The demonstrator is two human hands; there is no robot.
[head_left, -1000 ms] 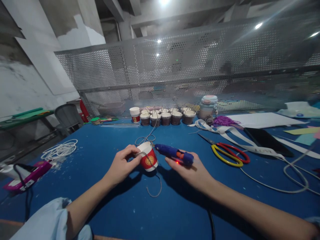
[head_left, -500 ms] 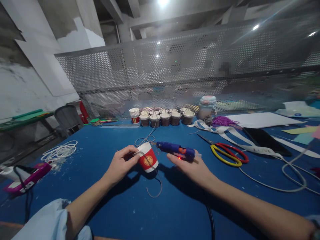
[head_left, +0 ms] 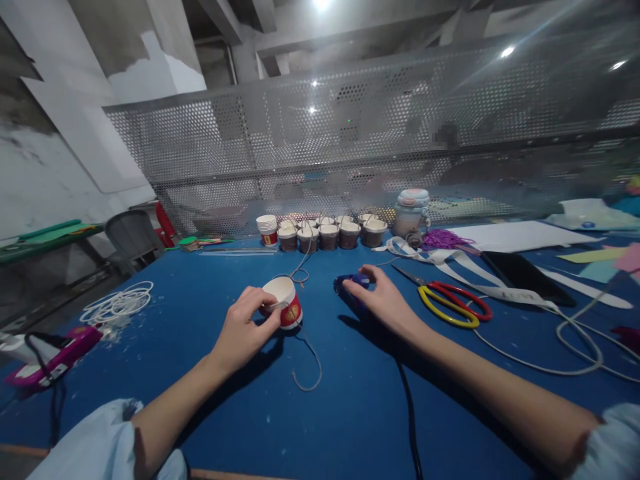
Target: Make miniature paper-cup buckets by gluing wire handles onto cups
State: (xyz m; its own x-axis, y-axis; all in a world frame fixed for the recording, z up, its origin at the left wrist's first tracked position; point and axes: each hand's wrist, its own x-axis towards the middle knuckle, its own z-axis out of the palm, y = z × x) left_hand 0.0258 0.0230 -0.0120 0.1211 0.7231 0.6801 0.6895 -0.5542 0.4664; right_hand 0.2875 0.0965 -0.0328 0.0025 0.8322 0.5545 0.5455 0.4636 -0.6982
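Between thumb and fingers, my left hand (head_left: pixel 245 323) pinches the rim of a red and white paper cup (head_left: pixel 293 315), which stands roughly upright at the table's middle. A thin grey cord (head_left: pixel 320 365) trails from the cup toward me, and more of it lies looped behind. My right hand (head_left: pixel 390 303) is closed around a blue hot glue gun (head_left: pixel 356 281), apart from the cup on its right. Much of the gun is hidden by the hand, and its black power cable (head_left: pixel 411 413) runs to the near edge.
Brown-wrapped cups (head_left: pixel 329 238) stand in rows at the back beside stacked paper cups (head_left: pixel 267 227). Scissors (head_left: pixel 450 303), white ribbon (head_left: pixel 493 288) and a dark phone (head_left: pixel 525 277) lie right. White cord (head_left: pixel 117 303) and a magenta power strip (head_left: pixel 55 357) are left.
My right hand has pulled the glue gun slightly up and away from the cup, turning it. My left hand has lowered and straightened the cup, which was tilted.
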